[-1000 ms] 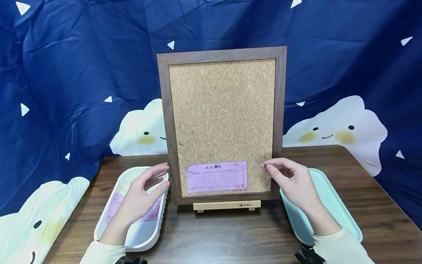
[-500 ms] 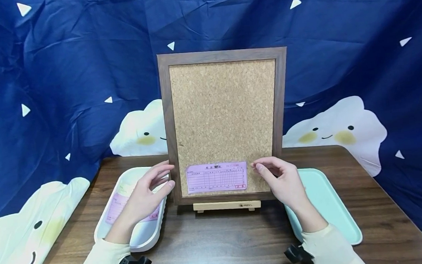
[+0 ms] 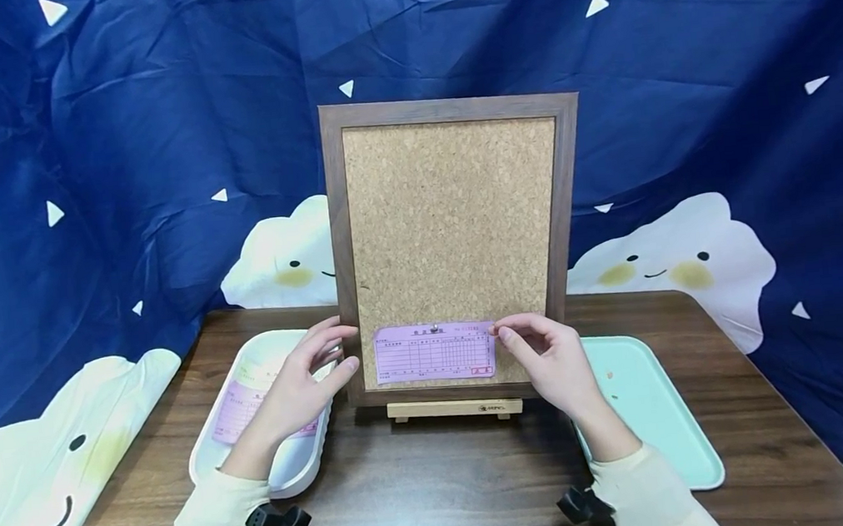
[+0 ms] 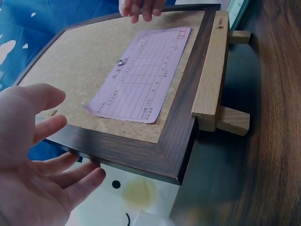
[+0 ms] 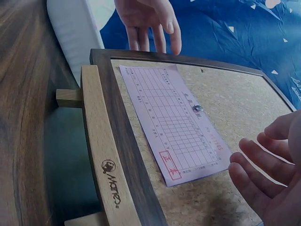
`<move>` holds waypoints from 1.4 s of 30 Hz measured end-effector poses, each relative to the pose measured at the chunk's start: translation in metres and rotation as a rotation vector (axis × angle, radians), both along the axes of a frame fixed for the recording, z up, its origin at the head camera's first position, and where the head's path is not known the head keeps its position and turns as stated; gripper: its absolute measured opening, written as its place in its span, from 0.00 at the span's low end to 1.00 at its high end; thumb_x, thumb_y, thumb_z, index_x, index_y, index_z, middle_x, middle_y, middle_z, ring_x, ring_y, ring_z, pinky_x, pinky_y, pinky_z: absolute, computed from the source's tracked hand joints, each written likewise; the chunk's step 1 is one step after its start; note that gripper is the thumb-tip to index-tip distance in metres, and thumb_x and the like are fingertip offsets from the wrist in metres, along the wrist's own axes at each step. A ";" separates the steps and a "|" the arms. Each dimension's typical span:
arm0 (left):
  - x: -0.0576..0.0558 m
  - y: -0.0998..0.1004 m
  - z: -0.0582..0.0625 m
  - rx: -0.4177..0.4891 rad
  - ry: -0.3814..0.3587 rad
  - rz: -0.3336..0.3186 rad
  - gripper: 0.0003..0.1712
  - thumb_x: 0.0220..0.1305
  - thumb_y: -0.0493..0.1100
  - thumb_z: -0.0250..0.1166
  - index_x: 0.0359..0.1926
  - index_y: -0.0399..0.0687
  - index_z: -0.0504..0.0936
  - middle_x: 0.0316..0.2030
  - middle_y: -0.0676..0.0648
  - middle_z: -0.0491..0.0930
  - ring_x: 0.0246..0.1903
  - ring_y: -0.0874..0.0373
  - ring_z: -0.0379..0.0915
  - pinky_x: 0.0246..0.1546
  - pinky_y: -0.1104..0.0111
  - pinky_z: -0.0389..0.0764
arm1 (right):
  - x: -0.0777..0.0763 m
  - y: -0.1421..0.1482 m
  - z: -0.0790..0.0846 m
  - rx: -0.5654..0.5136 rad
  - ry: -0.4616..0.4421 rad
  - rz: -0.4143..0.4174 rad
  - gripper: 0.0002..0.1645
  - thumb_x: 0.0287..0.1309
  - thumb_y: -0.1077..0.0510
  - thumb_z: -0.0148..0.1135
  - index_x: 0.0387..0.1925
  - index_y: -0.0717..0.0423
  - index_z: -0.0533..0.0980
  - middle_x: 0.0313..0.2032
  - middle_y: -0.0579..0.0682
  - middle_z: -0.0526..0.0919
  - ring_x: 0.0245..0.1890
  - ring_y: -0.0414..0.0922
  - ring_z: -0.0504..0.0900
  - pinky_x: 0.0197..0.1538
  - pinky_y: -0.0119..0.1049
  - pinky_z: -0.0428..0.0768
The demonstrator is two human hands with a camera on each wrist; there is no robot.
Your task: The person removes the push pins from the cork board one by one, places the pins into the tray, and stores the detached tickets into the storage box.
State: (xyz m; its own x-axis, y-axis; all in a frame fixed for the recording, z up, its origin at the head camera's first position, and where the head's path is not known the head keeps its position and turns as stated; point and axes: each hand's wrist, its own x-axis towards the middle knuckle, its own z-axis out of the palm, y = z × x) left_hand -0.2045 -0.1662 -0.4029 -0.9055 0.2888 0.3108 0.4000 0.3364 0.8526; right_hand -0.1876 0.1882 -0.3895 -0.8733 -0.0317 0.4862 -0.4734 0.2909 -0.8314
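Note:
A purple-pink printed slip [image 3: 435, 354] is fixed low on a framed corkboard [image 3: 455, 218] by a clear pushpin [image 5: 197, 108] at its top edge. Beside the slip's upper right corner is my right hand [image 3: 556, 360], its fingertips at or very near the paper's edge. In the right wrist view those fingers [image 5: 254, 174] are loosely bent and nothing shows between them. My left hand [image 3: 293, 395] is at the board's left edge, thumb and fingers apart and holding nothing. Its fingers [image 4: 80, 183] lie close to the frame; whether they touch it is unclear.
A small wooden easel [image 3: 453, 410] supports the board. At left, a white tray [image 3: 290, 475] holds more paper slips [image 3: 242, 408], partly behind the left forearm. A mint tray [image 3: 669, 425] with tiny pieces [image 3: 609, 375] lies at right, and a blue curtain [image 3: 677, 90] hangs behind.
My right hand has moved left from the board's right side to the slip's right edge. The left hand has shifted slightly right, towards the frame. The slip stays pinned in place.

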 end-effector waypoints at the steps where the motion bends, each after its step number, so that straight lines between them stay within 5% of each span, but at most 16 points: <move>1: 0.000 0.001 0.000 -0.006 -0.002 0.002 0.24 0.76 0.39 0.67 0.69 0.40 0.79 0.80 0.33 0.62 0.75 0.35 0.69 0.75 0.46 0.72 | 0.000 -0.001 0.000 0.003 -0.002 0.000 0.07 0.71 0.69 0.66 0.45 0.70 0.86 0.42 0.68 0.90 0.40 0.32 0.88 0.46 0.22 0.85; 8: -0.003 0.006 -0.001 -0.032 -0.007 0.009 0.23 0.76 0.40 0.67 0.68 0.41 0.80 0.81 0.31 0.59 0.78 0.33 0.63 0.75 0.42 0.72 | -0.003 -0.008 -0.003 0.015 -0.019 0.014 0.07 0.72 0.69 0.66 0.46 0.68 0.86 0.43 0.67 0.91 0.39 0.30 0.87 0.46 0.22 0.85; 25: -0.007 0.017 -0.003 -0.067 0.056 0.035 0.21 0.74 0.39 0.68 0.65 0.43 0.83 0.76 0.31 0.66 0.74 0.31 0.67 0.70 0.35 0.75 | -0.005 -0.023 -0.007 0.090 -0.021 -0.012 0.07 0.72 0.64 0.68 0.46 0.61 0.88 0.43 0.59 0.93 0.37 0.32 0.86 0.41 0.24 0.83; 35: -0.009 0.024 -0.005 -0.071 0.038 0.068 0.20 0.74 0.39 0.67 0.64 0.43 0.84 0.78 0.30 0.61 0.79 0.28 0.58 0.70 0.30 0.71 | -0.009 -0.029 -0.009 0.133 -0.033 -0.019 0.08 0.71 0.66 0.68 0.47 0.60 0.88 0.43 0.58 0.93 0.37 0.32 0.85 0.42 0.26 0.83; 42: -0.010 0.030 -0.009 -0.056 0.098 0.088 0.16 0.70 0.37 0.69 0.57 0.43 0.87 0.70 0.29 0.67 0.72 0.30 0.64 0.65 0.34 0.74 | -0.010 -0.035 -0.012 0.154 -0.040 -0.022 0.08 0.70 0.67 0.69 0.47 0.60 0.88 0.42 0.56 0.93 0.36 0.35 0.85 0.41 0.28 0.84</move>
